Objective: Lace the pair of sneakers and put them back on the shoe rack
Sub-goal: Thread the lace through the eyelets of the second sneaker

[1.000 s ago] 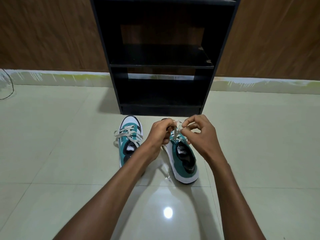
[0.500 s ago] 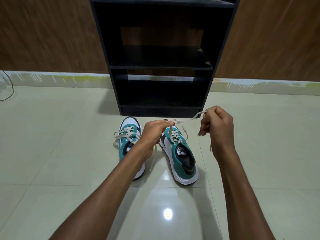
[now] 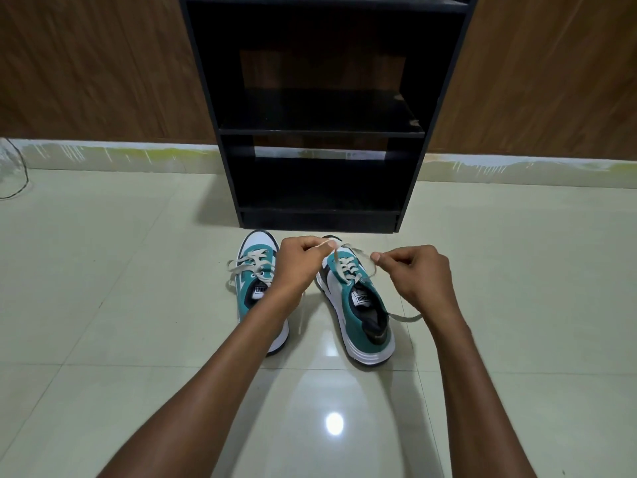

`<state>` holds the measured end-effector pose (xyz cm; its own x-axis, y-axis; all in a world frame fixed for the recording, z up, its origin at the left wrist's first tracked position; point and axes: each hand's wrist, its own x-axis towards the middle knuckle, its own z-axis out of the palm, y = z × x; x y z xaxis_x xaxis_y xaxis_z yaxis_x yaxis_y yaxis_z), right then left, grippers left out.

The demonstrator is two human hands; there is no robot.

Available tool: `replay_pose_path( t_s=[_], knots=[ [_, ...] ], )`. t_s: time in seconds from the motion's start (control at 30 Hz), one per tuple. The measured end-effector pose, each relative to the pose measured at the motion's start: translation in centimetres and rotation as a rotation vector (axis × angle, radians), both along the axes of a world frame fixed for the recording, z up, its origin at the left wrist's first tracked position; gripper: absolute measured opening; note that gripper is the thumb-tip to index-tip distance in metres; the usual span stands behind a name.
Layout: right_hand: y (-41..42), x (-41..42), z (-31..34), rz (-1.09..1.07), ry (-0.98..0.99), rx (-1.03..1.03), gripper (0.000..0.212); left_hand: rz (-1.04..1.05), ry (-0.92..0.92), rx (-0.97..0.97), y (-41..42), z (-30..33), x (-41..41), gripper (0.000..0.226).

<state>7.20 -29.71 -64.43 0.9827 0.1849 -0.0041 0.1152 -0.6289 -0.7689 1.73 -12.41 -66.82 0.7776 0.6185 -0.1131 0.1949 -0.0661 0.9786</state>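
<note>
Left hand (image 3: 300, 263): closed in a pinch on 1 end of the lace (image 3: 348, 267), above the toe of the right sneaker (image 3: 358, 305); its wrist crosses over the left sneaker (image 3: 256, 288).
Right hand (image 3: 418, 276): closed, thumb and forefinger pinching the other lace end, held just to the right of the same sneaker and clear of the floor (image 3: 103, 305).
Lace: runs from both hands down to the upper eyelets of the right sneaker; a loose tail lies on the floor beside its heel, on the right.
Right sneaker: teal and white, upright on its sole, toe pointing at the shoe rack (image 3: 320, 132), crossed lacing showing up the front.
Left sneaker: same colours, upright just beside the other with a narrow strip of floor between them; its lace is threaded and loops hang off its left side.
Shoe rack: black, open-fronted, 2 bare shelves in view, standing against the wooden wall (image 3: 86, 70); its bottom edge sits just beyond both toes.
Floor: glossy pale tiles, wide open to the left, right and near side of the pair.
Far left edge: a thin dark cable (image 3: 20, 181) curves on the floor, well apart from the sneakers.
</note>
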Motion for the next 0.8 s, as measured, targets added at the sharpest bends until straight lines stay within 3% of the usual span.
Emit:
replay_pose_path(
  t_s=[0.13,0.27,0.33,0.4,0.47,0.6,0.8],
  knots=[
    [-0.8,0.3,-1.0,-0.1,-0.056,-0.34,0.018,0.171,0.087,0.478,0.8,-1.9,0.0,0.025],
    [-1.2,0.6,-2.7,-0.059,-0.046,-0.436,0.016,-0.017,0.196,0.872,0.3,-2.9,-0.4,0.052],
    [-1.0,0.7,-3.3,0.032,-0.035,-0.399,0.034,-0.104,0.181,0.982,-0.1,-3.0,-0.5,0.064],
    [-0.5,0.9,-3.7,0.12,0.012,-0.335,0.044,-0.245,0.143,0.958,-0.4,-3.3,-0.2,0.06],
    [-0.1,0.9,-4.0,0.177,0.023,-0.318,0.034,-0.377,0.143,0.87,-0.4,-3.8,0.1,0.046],
    [0.1,0.8,-4.1,0.14,-0.044,-0.313,0.019,-0.277,0.122,0.765,-0.1,-4.1,0.3,0.023],
    [-1.4,0.7,-4.4,0.05,0.0,-0.319,0.018,-0.278,0.206,0.769,0.4,-4.7,-0.2,0.023]
  ],
)
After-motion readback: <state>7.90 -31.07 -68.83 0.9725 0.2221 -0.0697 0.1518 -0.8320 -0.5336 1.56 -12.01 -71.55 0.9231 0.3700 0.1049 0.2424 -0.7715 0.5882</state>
